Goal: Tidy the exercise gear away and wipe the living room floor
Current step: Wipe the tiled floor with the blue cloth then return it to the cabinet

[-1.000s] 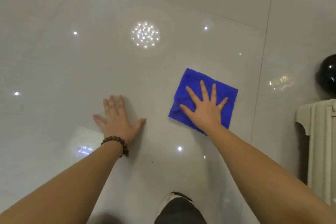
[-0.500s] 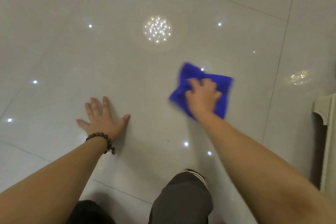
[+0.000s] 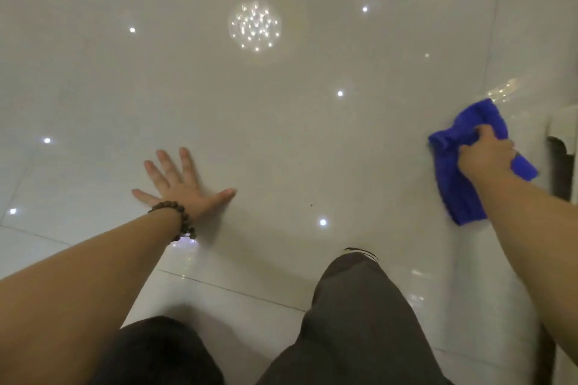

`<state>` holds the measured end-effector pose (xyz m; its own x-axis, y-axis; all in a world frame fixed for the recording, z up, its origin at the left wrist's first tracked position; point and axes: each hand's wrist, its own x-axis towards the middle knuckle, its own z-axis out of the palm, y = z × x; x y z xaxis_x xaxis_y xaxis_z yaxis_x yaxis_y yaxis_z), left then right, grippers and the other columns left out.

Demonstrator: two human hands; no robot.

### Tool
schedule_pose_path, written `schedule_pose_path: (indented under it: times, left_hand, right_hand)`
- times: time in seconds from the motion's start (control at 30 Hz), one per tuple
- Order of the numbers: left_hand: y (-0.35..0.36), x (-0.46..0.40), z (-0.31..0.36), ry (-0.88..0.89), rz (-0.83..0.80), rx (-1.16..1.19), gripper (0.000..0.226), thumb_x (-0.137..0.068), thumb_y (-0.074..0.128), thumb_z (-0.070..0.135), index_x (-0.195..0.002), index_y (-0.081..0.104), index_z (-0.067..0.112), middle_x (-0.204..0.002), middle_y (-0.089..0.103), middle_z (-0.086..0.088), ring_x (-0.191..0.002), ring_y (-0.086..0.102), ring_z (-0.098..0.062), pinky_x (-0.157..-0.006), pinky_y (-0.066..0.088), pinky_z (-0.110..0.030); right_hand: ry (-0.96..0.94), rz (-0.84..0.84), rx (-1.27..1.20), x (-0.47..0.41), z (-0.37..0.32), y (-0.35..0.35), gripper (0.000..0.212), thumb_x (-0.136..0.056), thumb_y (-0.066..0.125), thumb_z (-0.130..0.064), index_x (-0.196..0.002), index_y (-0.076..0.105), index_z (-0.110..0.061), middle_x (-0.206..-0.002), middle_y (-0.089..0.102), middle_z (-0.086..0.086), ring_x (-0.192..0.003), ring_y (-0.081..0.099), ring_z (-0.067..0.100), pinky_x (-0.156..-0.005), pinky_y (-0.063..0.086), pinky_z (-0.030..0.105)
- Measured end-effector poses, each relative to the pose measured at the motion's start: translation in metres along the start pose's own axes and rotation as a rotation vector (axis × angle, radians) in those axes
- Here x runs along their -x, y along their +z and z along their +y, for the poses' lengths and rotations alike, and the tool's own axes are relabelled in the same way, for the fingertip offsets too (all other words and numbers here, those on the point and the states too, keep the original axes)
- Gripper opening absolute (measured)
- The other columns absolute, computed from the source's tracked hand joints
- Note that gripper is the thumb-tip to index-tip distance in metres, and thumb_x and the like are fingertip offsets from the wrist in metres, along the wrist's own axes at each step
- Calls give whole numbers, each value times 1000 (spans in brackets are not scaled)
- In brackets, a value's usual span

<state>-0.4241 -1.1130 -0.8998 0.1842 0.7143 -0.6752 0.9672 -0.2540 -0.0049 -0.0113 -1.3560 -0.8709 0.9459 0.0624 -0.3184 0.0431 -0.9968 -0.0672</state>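
A bright blue cloth lies crumpled on the glossy white tile floor at the right. My right hand is closed on its upper part, pressing it to the tiles. My left hand lies flat on the floor at centre left, fingers spread, with a dark bead bracelet on the wrist. No exercise gear is in view.
A white piece of furniture stands at the right edge, close to the cloth, with a dark gap beneath it. My knees in dark trousers fill the bottom of the view. Ceiling lights reflect in the tiles.
My right hand went from lying flat on the spread cloth to gripping it bunched, and swept it right toward the furniture. The left hand stayed planted on the floor.
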Motion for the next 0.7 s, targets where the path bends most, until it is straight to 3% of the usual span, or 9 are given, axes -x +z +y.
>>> schedule_pose_path:
  times: [0.07, 0.17, 0.27, 0.33, 0.43, 0.53, 0.6, 0.63, 0.7]
  left_hand:
    - [0, 2, -1, 11, 1, 17, 127, -58, 36, 96, -140, -37, 32, -149, -42, -6, -138, -36, -33, -106, -8, -70]
    - [-1, 5, -1, 31, 1, 21, 125, -61, 38, 93, -141, -36, 32, -150, -41, -6, -138, -35, -33, -105, -8, -70]
    - [-7, 5, -7, 66, -16, 51, 101, -84, 41, 72, -145, -28, 33, -152, -36, -4, -141, -31, -31, -108, -5, -71]
    - [-9, 4, -16, 96, -20, 41, 90, -91, 41, 59, -146, -26, 35, -153, -35, -3, -142, -29, -30, -109, 0, -70]
    - [-18, 4, -22, 123, -121, -5, 109, -77, 44, 79, -141, -33, 37, -150, -41, -2, -140, -32, -29, -110, -3, -68]
    - [-23, 8, -20, 108, -176, -15, 126, -60, 44, 93, -136, -40, 37, -146, -46, -3, -138, -35, -32, -109, -5, -69]
    - [-21, 9, -18, 102, -148, -32, 136, -52, 46, 96, -135, -42, 35, -146, -46, -4, -138, -35, -34, -108, -4, -70]
    - [-18, 8, -18, 102, -125, -41, 138, -50, 47, 96, -135, -42, 34, -146, -46, -5, -138, -35, -34, -107, -4, -70]
    - [-15, 6, -19, 106, -95, -39, 139, -50, 47, 96, -136, -42, 33, -147, -46, -5, -138, -35, -34, -107, -5, -70]
  right_hand:
    - [-110, 57, -54, 19, -29, 9, 43, -90, 48, -17, -132, 46, -22, -132, 38, 25, -123, 38, 44, -102, 34, 52]
    - [-619, 117, -144, 106, -124, 45, 44, -85, 53, -16, -128, 54, -24, -120, 45, 17, -114, 44, 37, -92, 37, 47]
    - [-1117, -75, 68, 235, -170, 99, 46, -84, 56, -21, -129, 52, -28, -120, 45, 13, -111, 42, 33, -87, 33, 45]
    - [-1267, -209, 228, 279, -148, 121, 51, -79, 64, -25, -129, 53, -29, -118, 50, 12, -104, 46, 31, -83, 38, 48]
    - [-1033, -21, 194, 231, -84, 113, 58, -71, 74, -30, -126, 57, -28, -114, 54, 12, -98, 52, 32, -74, 43, 45]
    - [-239, 18, 1, 151, 1, 63, 53, -88, 55, -19, -139, 40, -24, -132, 37, 20, -120, 38, 40, -92, 37, 53]
    - [88, 46, -61, 126, 26, 36, 50, -91, 49, -14, -139, 38, -21, -136, 33, 27, -124, 34, 45, -99, 34, 54]
    - [93, 60, -36, 122, 17, 37, 49, -91, 47, -13, -139, 39, -19, -135, 33, 28, -124, 35, 46, -100, 34, 53]
    - [-182, 79, -23, 133, -37, 57, 48, -90, 49, -14, -137, 44, -21, -129, 39, 24, -119, 39, 42, -96, 37, 50]
